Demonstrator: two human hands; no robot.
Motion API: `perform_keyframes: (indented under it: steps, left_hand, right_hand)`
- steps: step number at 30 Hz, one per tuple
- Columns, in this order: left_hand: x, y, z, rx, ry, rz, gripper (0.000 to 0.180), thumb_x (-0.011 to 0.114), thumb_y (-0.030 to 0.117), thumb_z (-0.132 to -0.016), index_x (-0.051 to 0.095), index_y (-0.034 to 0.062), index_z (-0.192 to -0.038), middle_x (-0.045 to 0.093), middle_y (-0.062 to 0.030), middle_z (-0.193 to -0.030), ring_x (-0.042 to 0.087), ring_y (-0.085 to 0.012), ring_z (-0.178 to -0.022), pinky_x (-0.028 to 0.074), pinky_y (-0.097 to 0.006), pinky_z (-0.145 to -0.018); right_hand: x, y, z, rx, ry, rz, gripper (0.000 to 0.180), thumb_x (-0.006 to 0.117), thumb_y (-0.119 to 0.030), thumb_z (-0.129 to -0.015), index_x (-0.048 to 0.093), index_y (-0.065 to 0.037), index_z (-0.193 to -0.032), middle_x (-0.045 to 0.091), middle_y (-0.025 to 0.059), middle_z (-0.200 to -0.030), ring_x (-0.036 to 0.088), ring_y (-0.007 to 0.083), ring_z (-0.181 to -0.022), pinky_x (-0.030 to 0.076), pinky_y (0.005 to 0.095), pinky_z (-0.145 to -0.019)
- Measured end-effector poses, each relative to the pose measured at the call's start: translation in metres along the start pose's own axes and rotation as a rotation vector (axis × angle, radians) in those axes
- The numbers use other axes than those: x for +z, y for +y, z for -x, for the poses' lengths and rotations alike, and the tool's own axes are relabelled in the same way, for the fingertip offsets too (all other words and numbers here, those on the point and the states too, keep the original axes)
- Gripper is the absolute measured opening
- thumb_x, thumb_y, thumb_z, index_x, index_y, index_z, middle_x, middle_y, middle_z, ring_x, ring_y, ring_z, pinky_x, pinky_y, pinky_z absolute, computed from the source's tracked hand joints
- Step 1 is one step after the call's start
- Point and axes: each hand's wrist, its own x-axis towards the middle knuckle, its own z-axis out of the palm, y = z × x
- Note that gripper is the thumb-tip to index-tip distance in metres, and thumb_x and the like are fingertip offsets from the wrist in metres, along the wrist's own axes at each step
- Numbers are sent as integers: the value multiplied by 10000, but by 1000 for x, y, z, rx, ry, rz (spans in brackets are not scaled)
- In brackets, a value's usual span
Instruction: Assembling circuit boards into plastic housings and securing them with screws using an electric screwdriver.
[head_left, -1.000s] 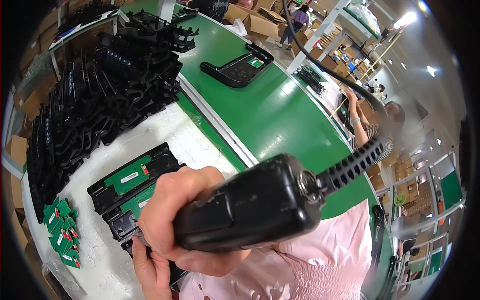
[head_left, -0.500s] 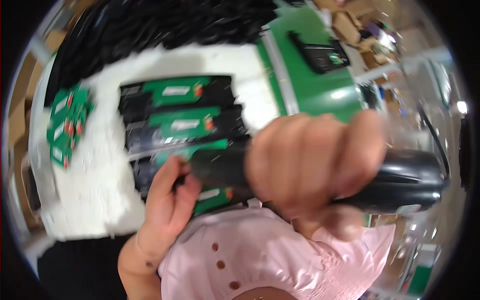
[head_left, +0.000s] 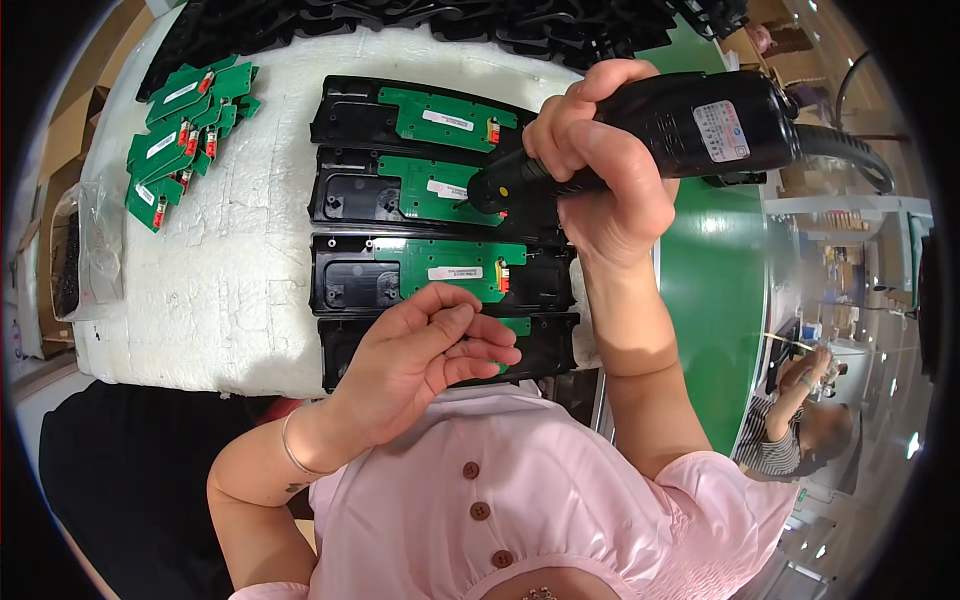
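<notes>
My right hand [head_left: 615,165] is wrapped round a black electric screwdriver [head_left: 680,125] with a cord at its rear. Its bit points down-left at a green circuit board [head_left: 420,195] in the second black plastic housing [head_left: 345,190] from the far side; I cannot tell whether the bit touches a screw. My left hand [head_left: 425,350] hovers over the two nearest housings, palm turned up and fingers curled, thumb against the index finger. Anything pinched there is too small to make out. Another board [head_left: 455,255], with a white label and red-and-white connector, lies in the third housing.
A heap of loose green boards [head_left: 190,130] lies at the left on the white foam surface [head_left: 240,290]. Many black plastic parts [head_left: 430,25] are piled along the far edge. A green work surface [head_left: 710,300] runs along the right. Farther right, a person in stripes [head_left: 790,430] works.
My right hand has brought the screwdriver away from me, its tip now over the second housing's board. My left hand has shifted right and left the screwdriver's front end. The view has steadied.
</notes>
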Motion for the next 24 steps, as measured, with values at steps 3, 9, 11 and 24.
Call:
perform_keyframes:
  steps: [3, 9, 11, 24]
  left_hand:
    - [-6, 6, 2, -12, -71, -57, 180, 480, 155, -905, 518, 11, -1006, 605, -125, -916, 609, -198, -857, 495, -248, -724]
    - [-3, 9, 0, 51, 98, -18, 162, 575, 132, -849, 577, 20, -967, 616, -82, -872, 608, -141, -778, 504, -223, -680]
    - [-3, 13, 0, 61, 96, -17, 177, 574, 131, -849, 577, 23, -989, 617, -77, -876, 605, -135, -775, 505, -219, -684]
    - [-1, 17, -14, 127, 69, 174, 156, 550, 142, -864, 575, 27, -967, 610, -51, -901, 595, -107, -798, 507, -192, -697]
  right_hand:
    - [2, -1, -1, 1, -77, 82, 209, 468, -52, -682, 455, -30, -889, 433, 38, -598, 375, 122, -482, 354, 295, -523]
    - [5, 0, -9, 58, -144, 189, 182, 490, -54, -670, 431, -37, -842, 430, 41, -584, 386, 123, -489, 361, 293, -528]
    - [8, 0, -11, 62, -163, 205, 175, 492, -48, -669, 423, -37, -829, 430, 42, -583, 388, 123, -487, 362, 295, -521]
    - [-10, -68, -3, -124, -553, -236, 276, 509, 20, -658, 402, -114, -874, 470, -82, -558, 485, 61, -534, 345, 191, -544]
